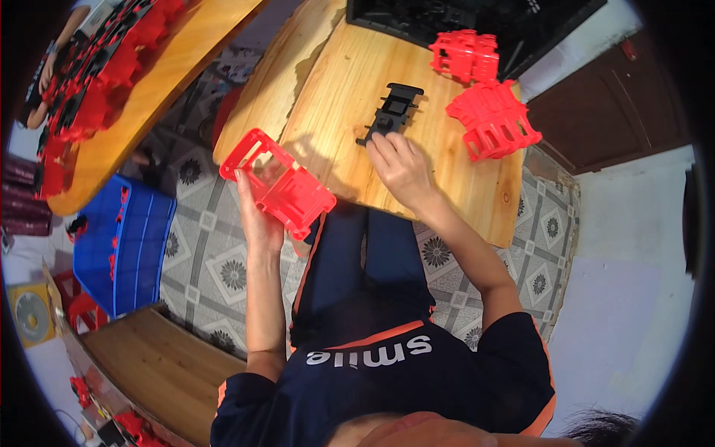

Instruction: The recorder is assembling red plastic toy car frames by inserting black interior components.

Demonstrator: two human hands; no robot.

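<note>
A red plastic shell (299, 200) with a square window opening is in my left hand (259, 217), held by its left side just off the table's near-left edge. My left thumb lies along its rim; the other fingers are mostly hidden beneath it. On the table lies a long black plastic chassis (397, 104) with a rectangular opening and short pegs at its sides. The bent fingers of my right hand (404, 170) close on its near end, and the fingertips are partly hidden. Shell and chassis are apart.
Two stacks of red plastic parts, one far (465, 56) and one nearer (495, 121), stand on the right of the wooden table (328, 104). Behind is a black tray (417, 16). At left are a blue bin (134, 246) and another table (167, 82) with red and black parts, with another person's arm beyond.
</note>
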